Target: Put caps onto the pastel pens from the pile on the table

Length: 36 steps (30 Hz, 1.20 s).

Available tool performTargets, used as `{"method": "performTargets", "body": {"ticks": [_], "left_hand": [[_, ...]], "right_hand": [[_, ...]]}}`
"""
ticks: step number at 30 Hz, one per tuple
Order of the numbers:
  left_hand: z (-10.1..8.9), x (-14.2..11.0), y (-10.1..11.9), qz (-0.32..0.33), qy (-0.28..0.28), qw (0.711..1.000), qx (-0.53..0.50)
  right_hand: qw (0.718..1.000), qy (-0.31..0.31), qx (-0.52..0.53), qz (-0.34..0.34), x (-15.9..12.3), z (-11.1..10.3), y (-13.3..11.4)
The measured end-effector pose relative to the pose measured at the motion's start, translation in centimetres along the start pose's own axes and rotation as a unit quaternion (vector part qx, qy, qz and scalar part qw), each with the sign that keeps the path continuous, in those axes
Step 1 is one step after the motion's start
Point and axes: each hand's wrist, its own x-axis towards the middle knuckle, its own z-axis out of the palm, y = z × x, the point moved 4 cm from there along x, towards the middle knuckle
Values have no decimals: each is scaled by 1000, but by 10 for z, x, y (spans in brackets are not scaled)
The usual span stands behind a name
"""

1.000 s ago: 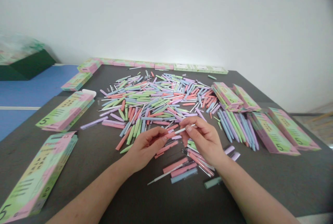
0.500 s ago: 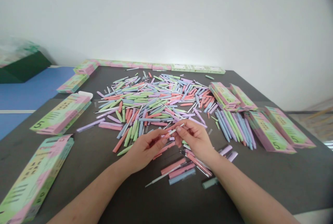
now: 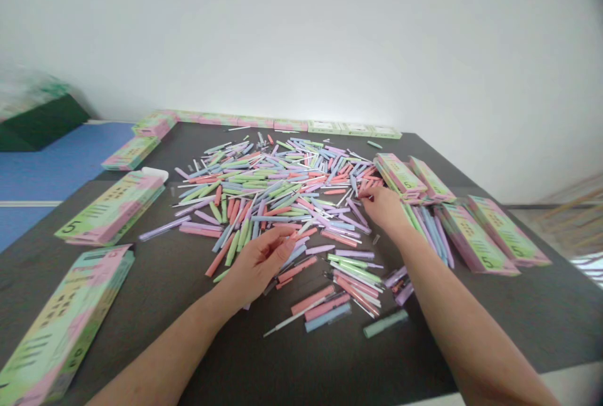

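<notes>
Right hand [image 3: 382,208] reached its fingertips into a heap of pastel pens [image 3: 264,195] on a dark table [image 3: 541,318], apart from the left hand [image 3: 258,263], curled beside the pens; neither hand's grip could be made out.

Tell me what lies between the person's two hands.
In the head view, a scatter of loose pastel pens, pink, lilac and blue, lies on the table between the left hand and the right hand.
</notes>
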Motion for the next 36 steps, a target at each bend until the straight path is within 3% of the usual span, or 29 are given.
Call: {"method": "performTargets", "body": {"ticks": [9,22,29,36], "left_hand": [[-2,0,-2,4,6,1000,-12],[-6,1,-2,28,17,999,-25],[-6,1,-1,32,14,999,-23],[-5,0,0,35,13,999,-33]], "right_hand": [[992,-69,-100,-17,4,18,1],[984,-132,-108,-41,4,20,5],[989,-134,-45,-41,2,17,7],[990,-84,112,-10,-12,5,-1]]}}
